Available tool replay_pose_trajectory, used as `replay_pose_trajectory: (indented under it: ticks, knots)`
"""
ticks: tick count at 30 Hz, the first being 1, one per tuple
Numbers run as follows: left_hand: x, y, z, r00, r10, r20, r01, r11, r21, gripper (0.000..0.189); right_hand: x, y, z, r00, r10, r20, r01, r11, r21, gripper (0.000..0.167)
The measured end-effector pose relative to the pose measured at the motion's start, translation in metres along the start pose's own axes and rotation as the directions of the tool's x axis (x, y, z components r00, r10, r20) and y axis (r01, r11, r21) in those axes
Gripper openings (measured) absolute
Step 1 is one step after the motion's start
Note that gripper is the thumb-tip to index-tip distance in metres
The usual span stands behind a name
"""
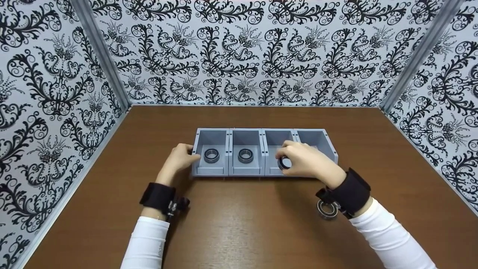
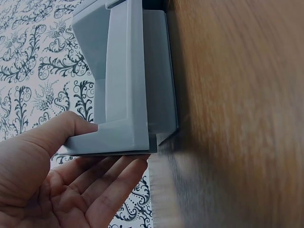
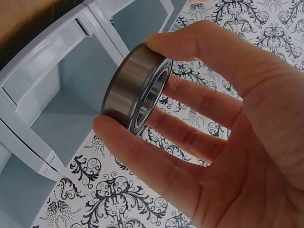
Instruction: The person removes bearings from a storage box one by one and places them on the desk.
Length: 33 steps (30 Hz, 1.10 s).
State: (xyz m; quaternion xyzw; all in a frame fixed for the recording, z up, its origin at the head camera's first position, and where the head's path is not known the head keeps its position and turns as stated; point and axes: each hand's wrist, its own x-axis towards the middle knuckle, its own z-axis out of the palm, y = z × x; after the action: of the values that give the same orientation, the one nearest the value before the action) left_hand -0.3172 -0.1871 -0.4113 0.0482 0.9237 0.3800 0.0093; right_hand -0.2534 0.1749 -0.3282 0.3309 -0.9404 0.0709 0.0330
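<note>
The left hand (image 1: 180,158) grasps the outer side wall of the first bin (image 1: 211,139), thumb on the inner face and fingers along the outside. In this bin one bearing (image 1: 211,161) lies flat on the floor. The second bin (image 1: 245,139), joined to the first in a row of four grey bins on the tabletop (image 1: 231,216), likewise has a second bearing (image 1: 245,161) lying flat inside. Over the front of the third bin (image 1: 277,136), the right hand (image 1: 308,160) pinches the held bearing (image 3: 129,90) by its outer rim, between thumb and fingers, tilted. The right hand partly covers the fourth bin (image 1: 312,134), so its full contents cannot be told. In front of the row, at the right, a loose bearing (image 1: 328,216) rests on the tabletop, beside the right wristband (image 1: 351,192).
</note>
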Motion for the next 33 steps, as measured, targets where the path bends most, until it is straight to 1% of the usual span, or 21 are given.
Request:
replay_pose_trajectory:
  ticks: [4,11,17,21,27,33]
  knots:
    - [0.000,0.000,0.000,1.000,-0.007,0.002,0.007,1.000,-0.002,0.032,-0.003,-0.001,0.001,1.000,-0.023,-0.015,0.023,1.000,0.005,0.026]
    - [-0.001,0.002,-0.002,1.000,0.027,-0.008,-0.027,0.999,0.032,0.019,-0.006,-0.002,0.002,1.000,-0.015,-0.001,0.015,1.000,0.001,0.029]
    - [-0.001,0.002,-0.002,1.000,-0.001,0.005,0.000,1.000,0.026,0.027,-0.008,-0.003,0.003,1.000,-0.018,0.003,0.018,1.000,0.007,0.029]
    - [-0.001,0.003,-0.002,1.000,-0.015,0.012,0.015,1.000,0.015,0.029,-0.009,-0.005,0.002,1.000,-0.027,0.004,0.027,1.000,0.012,0.029]
    - [0.000,0.002,-0.002,1.000,-0.009,0.012,0.009,1.000,0.010,0.027,-0.012,-0.006,0.003,0.999,-0.041,-0.002,0.041,0.999,0.016,0.029]
    - [0.001,0.001,-0.001,1.000,-0.014,0.010,0.014,1.000,0.011,0.034,-0.015,-0.008,0.005,0.999,-0.043,-0.001,0.043,0.999,0.023,0.030]
